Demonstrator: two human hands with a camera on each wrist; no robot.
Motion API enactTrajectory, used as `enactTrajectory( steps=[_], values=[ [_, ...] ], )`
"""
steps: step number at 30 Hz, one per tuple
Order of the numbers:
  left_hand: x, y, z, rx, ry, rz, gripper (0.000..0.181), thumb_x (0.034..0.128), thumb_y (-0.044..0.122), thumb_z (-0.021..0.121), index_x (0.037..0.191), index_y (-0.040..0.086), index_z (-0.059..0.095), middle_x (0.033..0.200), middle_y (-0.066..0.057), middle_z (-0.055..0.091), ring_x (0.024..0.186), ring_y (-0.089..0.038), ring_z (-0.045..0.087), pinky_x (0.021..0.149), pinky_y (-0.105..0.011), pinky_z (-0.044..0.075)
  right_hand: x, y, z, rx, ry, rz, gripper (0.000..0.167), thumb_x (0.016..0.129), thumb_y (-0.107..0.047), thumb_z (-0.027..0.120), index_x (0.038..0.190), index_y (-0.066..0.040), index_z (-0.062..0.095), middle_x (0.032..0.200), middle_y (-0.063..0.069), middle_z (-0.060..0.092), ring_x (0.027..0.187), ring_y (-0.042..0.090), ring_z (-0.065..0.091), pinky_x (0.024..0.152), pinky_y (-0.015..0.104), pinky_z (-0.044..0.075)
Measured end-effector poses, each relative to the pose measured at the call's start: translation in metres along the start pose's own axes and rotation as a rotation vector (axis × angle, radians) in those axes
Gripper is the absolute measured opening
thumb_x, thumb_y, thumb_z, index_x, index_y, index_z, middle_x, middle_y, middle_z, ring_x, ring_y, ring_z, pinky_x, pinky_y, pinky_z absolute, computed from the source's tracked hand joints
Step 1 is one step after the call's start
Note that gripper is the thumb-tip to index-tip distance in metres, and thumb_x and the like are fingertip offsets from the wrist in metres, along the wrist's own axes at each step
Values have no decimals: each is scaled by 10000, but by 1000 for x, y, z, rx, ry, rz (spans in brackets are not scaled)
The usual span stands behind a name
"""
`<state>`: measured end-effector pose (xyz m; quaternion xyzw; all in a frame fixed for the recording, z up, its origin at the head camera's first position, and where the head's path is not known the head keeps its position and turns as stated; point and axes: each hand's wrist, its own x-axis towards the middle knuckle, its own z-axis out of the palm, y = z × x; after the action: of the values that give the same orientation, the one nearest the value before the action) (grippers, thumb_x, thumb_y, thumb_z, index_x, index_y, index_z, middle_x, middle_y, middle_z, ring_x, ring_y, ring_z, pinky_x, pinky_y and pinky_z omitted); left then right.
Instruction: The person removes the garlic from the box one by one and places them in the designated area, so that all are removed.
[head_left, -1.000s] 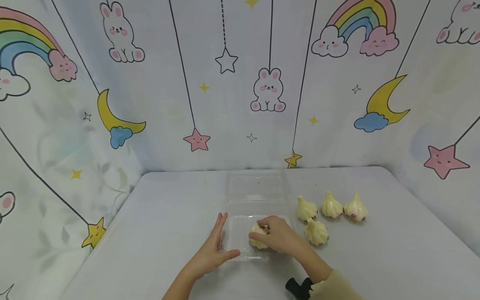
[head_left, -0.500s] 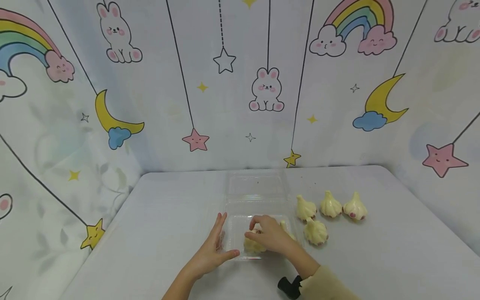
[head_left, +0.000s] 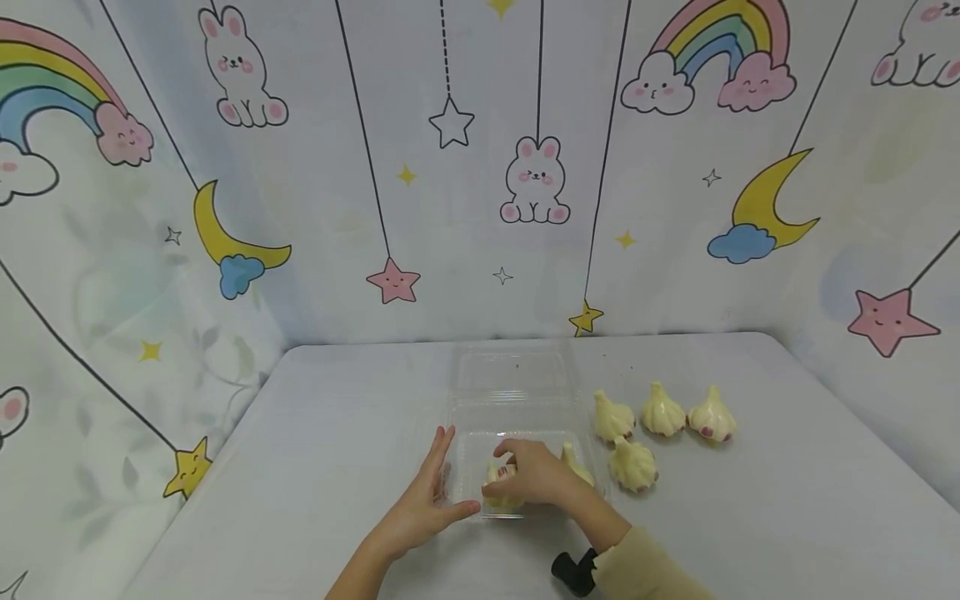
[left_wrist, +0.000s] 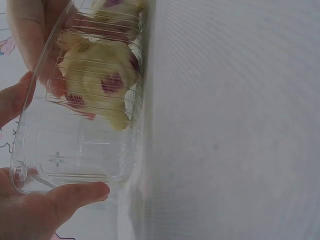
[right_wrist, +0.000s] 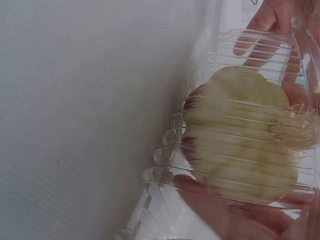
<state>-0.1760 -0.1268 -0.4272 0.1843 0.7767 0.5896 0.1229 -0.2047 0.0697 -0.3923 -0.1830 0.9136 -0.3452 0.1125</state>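
Note:
A clear plastic clamshell box (head_left: 471,446) stands on the table with its lid (head_left: 517,371) folded back. My left hand (head_left: 416,508) steadies the box's left side with straight fingers, its thumb at the near corner. Inside the box my right hand (head_left: 543,473) grips a garlic bulb (head_left: 501,473) between thumb and fingers, partly hiding it. Another garlic bulb (head_left: 577,468) lies at the right of the box, partly behind that hand. In the left wrist view the gripped garlic bulb (left_wrist: 97,75) shows purple patches through the ribbed wall. Through the wall in the right wrist view, garlic (right_wrist: 240,135) also appears.
Right of the box several more garlic bulbs (head_left: 663,411) lie on the white table (head_left: 337,417), one (head_left: 633,465) close to the box wall. A black object (head_left: 574,573) sits by the right sleeve (head_left: 645,571). A patterned curtain (head_left: 465,208) hangs behind and beside the table.
My right hand has shifted left inside the box with the garlic bulb, uncovering the other bulb at the box's right. The left hand stays where it was.

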Motion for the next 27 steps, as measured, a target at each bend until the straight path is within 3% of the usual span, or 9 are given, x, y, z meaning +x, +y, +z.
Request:
enactTrajectory(
  steps=[4,11,22,27],
  values=[
    [1,0,0,1,-1,5,978,808,186,706,1479,200,-5,1480,-163,-227,1297,-527,39,997,-632,188,1,1,0,30,-11,-4,556,712,-248,765,1143,31,553,972,155,643,870,280,609,716,434,512],
    [0,-3,0,1,6,5,979,800,190,714,1480,188,9,1486,-165,-211,1299,-524,57,998,-628,201,2,5,1,38,52,-20,662,706,-275,776,1267,-53,503,1053,188,619,903,314,600,715,461,510],
    [1,-3,0,8,15,4,988,793,209,719,1480,173,10,1483,-182,-206,1295,-530,62,990,-634,210,3,7,-1,116,151,-18,688,634,-239,817,1245,-93,536,1071,108,597,878,224,590,628,307,503],
    [0,-1,0,8,11,2,983,797,205,715,1480,189,8,1485,-171,-207,1296,-527,68,994,-628,212,-1,7,-5,168,176,-29,680,636,-260,812,1244,-126,538,1089,123,600,908,243,607,661,333,523]
  ],
)
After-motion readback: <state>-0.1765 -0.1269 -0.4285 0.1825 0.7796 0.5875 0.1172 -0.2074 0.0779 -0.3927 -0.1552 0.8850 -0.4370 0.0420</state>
